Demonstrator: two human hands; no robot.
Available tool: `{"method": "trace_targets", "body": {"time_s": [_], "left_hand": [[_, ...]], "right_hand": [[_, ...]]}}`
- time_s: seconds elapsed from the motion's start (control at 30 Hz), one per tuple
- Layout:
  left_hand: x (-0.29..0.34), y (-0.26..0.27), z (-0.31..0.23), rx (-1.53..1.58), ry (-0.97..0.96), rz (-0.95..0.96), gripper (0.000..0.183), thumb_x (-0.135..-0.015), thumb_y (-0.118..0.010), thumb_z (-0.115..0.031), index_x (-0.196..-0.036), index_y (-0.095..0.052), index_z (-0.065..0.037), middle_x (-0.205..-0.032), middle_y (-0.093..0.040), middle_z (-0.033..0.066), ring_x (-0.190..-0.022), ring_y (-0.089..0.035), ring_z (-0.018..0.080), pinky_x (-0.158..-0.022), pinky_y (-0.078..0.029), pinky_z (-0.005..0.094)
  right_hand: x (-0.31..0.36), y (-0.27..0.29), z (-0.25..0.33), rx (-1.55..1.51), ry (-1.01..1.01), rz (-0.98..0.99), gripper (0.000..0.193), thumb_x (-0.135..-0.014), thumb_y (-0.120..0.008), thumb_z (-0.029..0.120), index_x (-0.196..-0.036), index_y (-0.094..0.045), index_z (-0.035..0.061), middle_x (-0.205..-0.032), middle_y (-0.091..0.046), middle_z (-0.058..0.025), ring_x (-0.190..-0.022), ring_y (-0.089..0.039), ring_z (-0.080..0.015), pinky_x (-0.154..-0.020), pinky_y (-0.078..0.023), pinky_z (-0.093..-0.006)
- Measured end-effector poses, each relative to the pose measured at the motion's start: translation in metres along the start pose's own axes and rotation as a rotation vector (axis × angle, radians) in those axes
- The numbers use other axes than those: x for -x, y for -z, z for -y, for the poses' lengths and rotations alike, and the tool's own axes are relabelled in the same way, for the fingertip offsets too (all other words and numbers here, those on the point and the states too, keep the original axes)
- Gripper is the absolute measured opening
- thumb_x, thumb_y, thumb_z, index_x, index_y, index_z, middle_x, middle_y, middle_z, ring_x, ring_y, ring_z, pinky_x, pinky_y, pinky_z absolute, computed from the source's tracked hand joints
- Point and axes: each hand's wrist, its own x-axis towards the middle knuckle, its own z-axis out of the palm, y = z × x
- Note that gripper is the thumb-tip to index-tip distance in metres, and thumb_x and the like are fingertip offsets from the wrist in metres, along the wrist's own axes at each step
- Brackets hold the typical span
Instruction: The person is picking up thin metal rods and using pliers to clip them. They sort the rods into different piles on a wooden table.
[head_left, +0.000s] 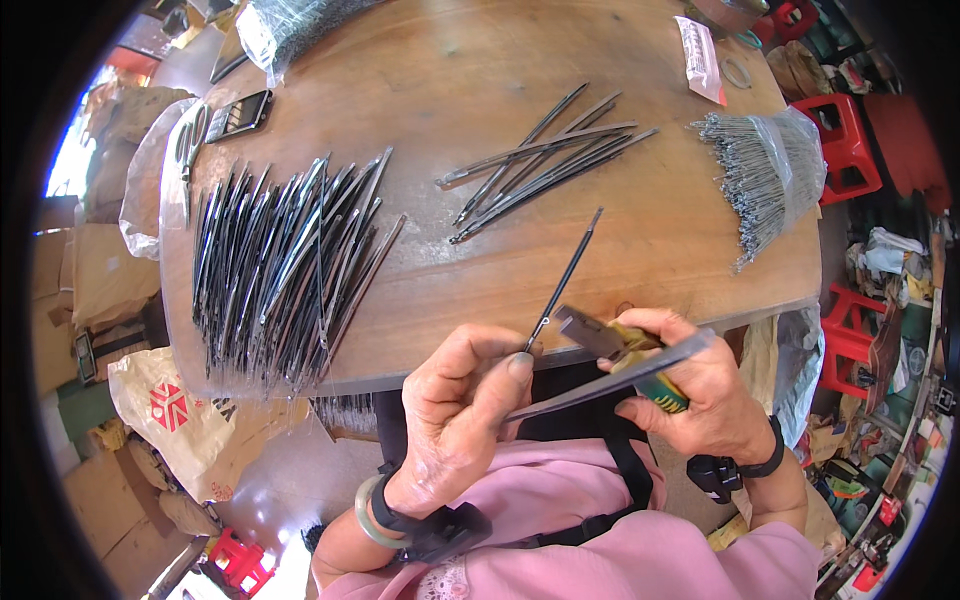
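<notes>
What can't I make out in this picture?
All in the head view:
- Lower end of the dark rod: hidden by the left hand.
- Handles of the green-handled tool: partly covered by the right hand.
- Plastic-wrapped bundle: cut off by the upper edge.
- Number of strips in the pile: overlapping hides it.

At the near edge of the wooden table (pixel 680 210), the near end of the thin dark rod (pixel 568 273) is covered by the left hand (pixel 455 400), and the green grip (pixel 662 393) of the hand tool (pixel 592 332) is partly hidden by the right hand (pixel 705 385). At the table's far left, a plastic bag (pixel 268 42) is cut off by the upper border.
</notes>
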Motion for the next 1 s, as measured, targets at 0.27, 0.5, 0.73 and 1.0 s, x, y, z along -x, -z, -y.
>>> {"method": "trace_targets", "body": {"time_s": [0.27,0.5,0.73,1.0], "left_hand": [[-0.005,0.009,0.012,-0.199,-0.012,-0.113,0.011,-0.099,-0.055,-0.008,-0.097,-0.061,0.001,-0.067,-0.061,0.0041,-0.048,-0.046,0.0051,-0.043,-0.031,0.0193],[-0.018,0.018,-0.003,-0.068,0.004,-0.144,0.011,-0.096,-0.060,-0.012,-0.097,-0.057,-0.001,-0.059,-0.049,0.0021,-0.041,-0.039,0.0078,-0.036,-0.025,0.0223],[-0.028,0.088,-0.028,-0.741,-0.380,-0.623,0.015,-0.098,-0.059,-0.007,-0.112,-0.062,-0.001,-0.077,-0.057,0.0023,-0.061,-0.052,0.0086,-0.055,-0.040,0.0204],[-0.071,0.017,-0.019,-1.322,-0.584,-0.217,0.034,-0.082,-0.071,-0.007,-0.113,-0.062,0.002,-0.101,-0.056,0.0182,-0.097,-0.056,0.0369,-0.083,-0.047,0.0446]], "right_hand": [[0.000,-0.022,-0.006,0.175,0.061,0.147,0.037,-0.075,-0.078,0.014,-0.103,-0.063,-0.0053,-0.108,-0.061,-0.0210,-0.091,-0.065,-0.0356,-0.072,-0.056,-0.0392],[-0.017,-0.007,-0.010,0.110,0.159,0.056,0.036,-0.078,-0.077,0.020,-0.099,-0.061,-0.0040,-0.106,-0.058,-0.0191,-0.092,-0.063,-0.0321,-0.074,-0.055,-0.0373],[-0.003,0.090,-0.061,0.829,0.113,-0.149,0.021,-0.067,-0.068,0.001,-0.087,-0.061,-0.0023,-0.110,-0.059,-0.0174,-0.095,-0.060,-0.0344,-0.080,-0.052,-0.0411],[-0.024,0.085,-0.050,0.978,0.187,-0.216,0.029,-0.056,-0.067,-0.005,-0.083,-0.057,-0.0030,-0.111,-0.061,-0.0151,-0.089,-0.061,-0.0342,-0.072,-0.052,-0.0418]]}}
